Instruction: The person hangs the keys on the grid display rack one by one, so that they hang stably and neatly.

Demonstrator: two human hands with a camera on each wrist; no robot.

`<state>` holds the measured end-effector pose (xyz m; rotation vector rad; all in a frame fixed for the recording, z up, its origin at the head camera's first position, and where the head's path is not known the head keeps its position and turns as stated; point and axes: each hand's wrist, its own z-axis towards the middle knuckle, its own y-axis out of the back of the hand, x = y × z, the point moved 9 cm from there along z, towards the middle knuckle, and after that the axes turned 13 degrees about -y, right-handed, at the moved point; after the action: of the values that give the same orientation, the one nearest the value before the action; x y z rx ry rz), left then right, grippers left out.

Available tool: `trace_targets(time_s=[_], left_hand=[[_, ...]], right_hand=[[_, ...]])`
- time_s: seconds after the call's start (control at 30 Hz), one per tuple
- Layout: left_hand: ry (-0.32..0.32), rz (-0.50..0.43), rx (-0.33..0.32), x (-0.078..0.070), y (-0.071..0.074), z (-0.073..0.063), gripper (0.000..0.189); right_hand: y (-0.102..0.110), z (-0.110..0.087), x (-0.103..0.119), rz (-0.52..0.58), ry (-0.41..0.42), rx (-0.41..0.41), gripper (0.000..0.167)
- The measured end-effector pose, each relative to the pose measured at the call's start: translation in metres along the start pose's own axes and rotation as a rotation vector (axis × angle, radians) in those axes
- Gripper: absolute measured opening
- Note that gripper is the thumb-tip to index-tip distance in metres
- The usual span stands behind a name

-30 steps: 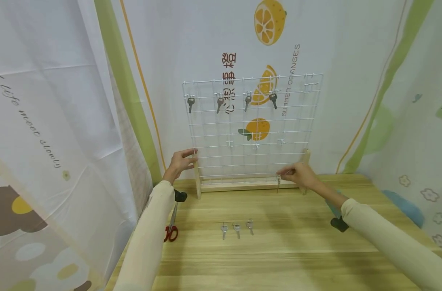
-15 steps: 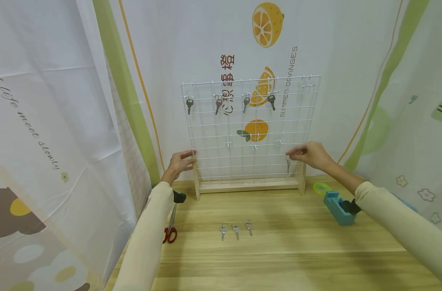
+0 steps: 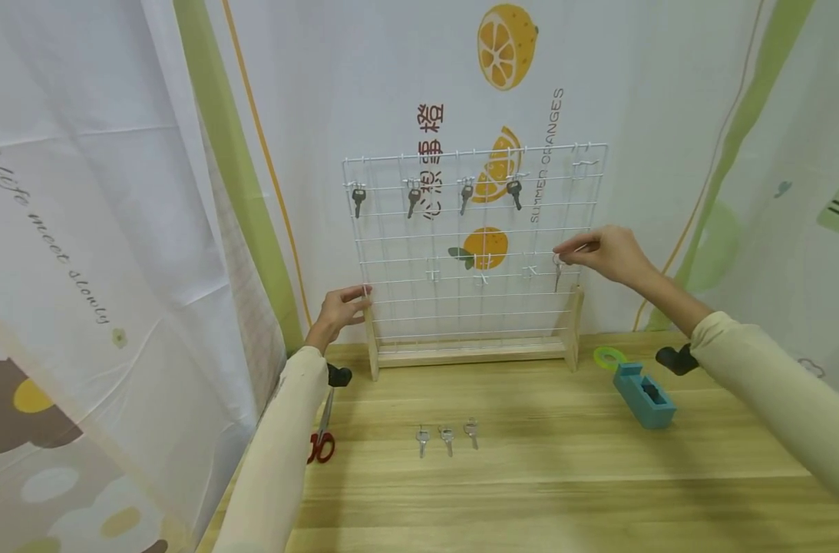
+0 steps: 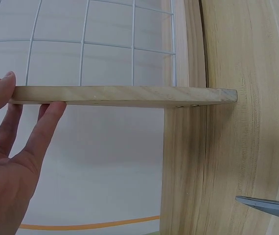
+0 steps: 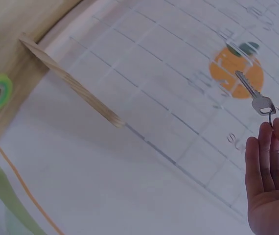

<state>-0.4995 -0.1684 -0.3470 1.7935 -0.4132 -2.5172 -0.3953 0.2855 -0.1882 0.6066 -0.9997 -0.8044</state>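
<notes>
Across the upper row of the wire grid (image 3: 474, 152), four hung keys (image 3: 414, 201) dangle from hooks; this portion may be taken as done. Four further hooks are bare: one corner hook (image 3: 585, 163) at the upper right, and three lower hooks (image 3: 531, 270) set in a row beneath. Your right hand (image 3: 616, 253) pinches a small ring (image 5: 270, 117) between thumb and fingertips; from it hangs a single held key (image 5: 262, 104), in front of the grid's right side, to the right of the lower hooks and on none of them. Whether it touches the wires cannot be told. Your left hand (image 3: 339, 309) grips the wooden post (image 4: 125, 93) at the grid's left end, thumb on one face and fingers on the other, presumably to steady it. Three loose keys (image 3: 447, 440) lie side by side on the bench (image 3: 516, 491), in front of the wooden base (image 3: 470, 356). With the one in your grasp, four keys seem left to hang, a count that matches the bare hooks; you are thus judged to be about halfway. The scissors (image 3: 325, 447) to the left and the tape dispenser (image 3: 645, 397) to the right lie apart from the keys and appear to play no part in this step.
</notes>
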Motion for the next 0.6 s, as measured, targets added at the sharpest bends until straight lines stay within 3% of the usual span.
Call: trace_targets(time_s=[0.27, 0.6], left_hand=[[0.034, -0.045, 0.013, 0.001, 0.002, 0.002, 0.045], [0.014, -0.010, 0.005, 0.001, 0.000, -0.001, 0.044]], right_hand=[[0.039, 0.015, 0.012, 0.032, -0.073, -0.058, 0.021], [0.078, 0.026, 0.018, 0.044, -0.093, -0.159, 0.026]])
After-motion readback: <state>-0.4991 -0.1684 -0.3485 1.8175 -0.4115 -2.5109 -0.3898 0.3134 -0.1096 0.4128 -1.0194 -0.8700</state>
